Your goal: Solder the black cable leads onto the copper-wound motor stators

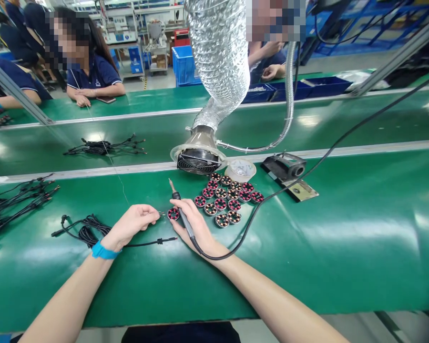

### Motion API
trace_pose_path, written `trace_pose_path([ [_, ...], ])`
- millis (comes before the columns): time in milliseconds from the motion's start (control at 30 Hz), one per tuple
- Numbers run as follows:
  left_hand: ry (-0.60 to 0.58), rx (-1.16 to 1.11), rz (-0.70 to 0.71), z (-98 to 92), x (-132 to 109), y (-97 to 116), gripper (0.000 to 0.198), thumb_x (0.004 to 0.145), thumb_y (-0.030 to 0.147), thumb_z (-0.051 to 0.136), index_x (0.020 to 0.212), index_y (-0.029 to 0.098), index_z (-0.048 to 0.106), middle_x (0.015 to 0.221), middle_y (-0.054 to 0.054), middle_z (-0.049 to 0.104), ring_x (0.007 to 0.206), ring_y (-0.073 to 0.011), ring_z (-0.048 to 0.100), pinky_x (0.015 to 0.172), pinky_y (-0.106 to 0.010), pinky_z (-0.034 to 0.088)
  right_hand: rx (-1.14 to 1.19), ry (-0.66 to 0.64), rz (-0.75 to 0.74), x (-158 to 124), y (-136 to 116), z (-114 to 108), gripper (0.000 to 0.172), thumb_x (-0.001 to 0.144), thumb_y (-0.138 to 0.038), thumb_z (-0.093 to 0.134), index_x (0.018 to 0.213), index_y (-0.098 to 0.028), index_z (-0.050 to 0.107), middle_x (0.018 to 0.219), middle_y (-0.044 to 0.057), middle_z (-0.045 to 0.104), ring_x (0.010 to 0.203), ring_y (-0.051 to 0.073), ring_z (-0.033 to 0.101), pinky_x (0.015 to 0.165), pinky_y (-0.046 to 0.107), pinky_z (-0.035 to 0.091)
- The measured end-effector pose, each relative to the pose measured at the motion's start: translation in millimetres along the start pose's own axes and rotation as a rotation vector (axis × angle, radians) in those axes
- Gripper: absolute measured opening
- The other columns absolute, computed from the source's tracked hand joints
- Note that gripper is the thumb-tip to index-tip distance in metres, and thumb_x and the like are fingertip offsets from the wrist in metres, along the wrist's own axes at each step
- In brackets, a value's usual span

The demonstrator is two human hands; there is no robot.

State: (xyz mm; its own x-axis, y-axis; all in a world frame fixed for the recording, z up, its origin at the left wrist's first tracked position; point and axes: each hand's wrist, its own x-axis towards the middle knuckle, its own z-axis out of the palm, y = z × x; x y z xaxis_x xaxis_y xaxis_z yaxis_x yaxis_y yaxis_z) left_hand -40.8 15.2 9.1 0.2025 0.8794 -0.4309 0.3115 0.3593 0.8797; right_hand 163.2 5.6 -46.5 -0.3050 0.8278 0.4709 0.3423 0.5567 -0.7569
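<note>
My right hand (195,224) is closed round a black soldering iron (180,209), tip pointing up and away, its cord trailing right. Its fingers also touch a small round red-and-copper coil part (173,214) on the green bench. My left hand (136,221) is pinched on the end of a thin black cable (153,243) right beside that coil part. A blue band sits on my left wrist (103,251). Several more coil parts (225,197) lie in a cluster just beyond my right hand.
A silver fume hose with a fan inlet (198,159) hangs over the bench. A soldering iron stand (288,171) sits to the right. Black cable bundles (82,228) (17,197) lie left. Other people sit across the belt (93,76).
</note>
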Motion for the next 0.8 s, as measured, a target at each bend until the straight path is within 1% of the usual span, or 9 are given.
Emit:
trace_pose_path([
  [200,-0.014,-0.084,-0.03,1.4,4.5,-2.1,0.035,0.068,0.044,0.076,0.076,0.012,0.064,0.059,0.005,0.049,0.046,-0.004,0.026,0.045,-0.022,0.014,0.004,-0.003,-0.008,-0.2,1.3,0.4,0.054,0.087,-0.008,0.057,0.137,-0.025,0.044,0.119,0.008,0.052,0.106,0.021,0.06,0.096,0.035,0.051],
  [333,0.005,0.001,-0.012,4.2,2.2,0.3,0.036,0.07,0.046,0.073,0.08,0.012,0.065,0.06,0.005,0.049,0.047,-0.0046,0.029,0.044,-0.02,0.017,0.008,0.005,-0.007,0.0,1.0,0.5,0.055,0.086,-0.007,0.058,0.136,-0.025,0.045,0.118,0.008,0.053,0.106,0.021,0.06,0.096,0.035,0.05],
  [400,0.012,0.07,0.017,6.1,-0.5,2.0,0.037,0.074,0.047,0.071,0.087,0.013,0.066,0.062,0.004,0.051,0.047,-0.005,0.031,0.043,-0.02,0.02,0.009,0.009,-0.002,0.1,0.5,0.5,0.055,0.086,-0.007,0.058,0.136,-0.025,0.045,0.118,0.008,0.053,0.105,0.021,0.06,0.096,0.035,0.05],
  [500,0.015,0.12,0.083,8.5,-2.6,3.3,0.042,0.077,0.048,0.069,0.1,0.015,0.065,0.071,0.002,0.057,0.048,-0.0059,0.039,0.044,-0.019,0.028,0.005,0.008,0.004,0.3,-0.2,0.9,0.056,0.085,-0.006,0.058,0.136,-0.025,0.045,0.118,0.008,0.053,0.104,0.02,0.06,0.095,0.034,0.051],
  [567,0.017,0.129,0.115,9.4,-1.1,2.0,0.043,0.078,0.049,0.069,0.102,0.015,0.065,0.076,0.001,0.06,0.049,-0.0066,0.043,0.045,-0.02,0.033,-0.002,0.009,0.005,0.5,-0.8,1.1,0.056,0.085,-0.006,0.057,0.136,-0.025,0.045,0.118,0.008,0.053,0.103,0.02,0.061,0.095,0.034,0.051],
  [633,0.02,0.133,0.12,9.4,1.9,-0.5,0.041,0.079,0.049,0.068,0.099,0.014,0.065,0.075,0.0,0.061,0.05,-0.0079,0.047,0.047,-0.022,0.037,-0.005,0.01,0.002,0.6,-1.7,1.1,0.055,0.085,-0.007,0.057,0.135,-0.025,0.046,0.117,0.008,0.053,0.103,0.02,0.061,0.094,0.034,0.051],
  [700,0.028,0.145,0.14,8.6,3.1,-2.2,0.038,0.08,0.048,0.067,0.096,0.014,0.065,0.074,-0.001,0.063,0.055,-0.0109,0.053,0.053,-0.024,0.043,-0.01,0.013,0.004,0.6,-3.0,0.7,0.054,0.085,-0.007,0.057,0.135,-0.025,0.046,0.117,0.008,0.053,0.103,0.021,0.061,0.094,0.034,0.052],
  [733,0.046,0.173,0.179,7.7,1.8,-1.8,0.035,0.081,0.047,0.066,0.096,0.015,0.066,0.077,-0.003,0.065,0.061,-0.0133,0.058,0.059,-0.026,0.047,-0.015,0.016,0.007,0.4,-3.7,0.3,0.053,0.085,-0.007,0.056,0.134,-0.025,0.047,0.117,0.008,0.053,0.103,0.021,0.061,0.093,0.035,0.052],
  [800,0.144,0.295,0.32,4.0,-5.4,2.6,0.03,0.084,0.044,0.064,0.095,0.017,0.068,0.093,-0.008,0.069,0.083,-0.0194,0.064,0.079,-0.033,0.05,-0.028,0.027,0.01,-0.3,-4.7,-0.7,0.053,0.085,-0.007,0.056,0.134,-0.025,0.047,0.117,0.009,0.053,0.105,0.022,0.061,0.093,0.036,0.052],
])
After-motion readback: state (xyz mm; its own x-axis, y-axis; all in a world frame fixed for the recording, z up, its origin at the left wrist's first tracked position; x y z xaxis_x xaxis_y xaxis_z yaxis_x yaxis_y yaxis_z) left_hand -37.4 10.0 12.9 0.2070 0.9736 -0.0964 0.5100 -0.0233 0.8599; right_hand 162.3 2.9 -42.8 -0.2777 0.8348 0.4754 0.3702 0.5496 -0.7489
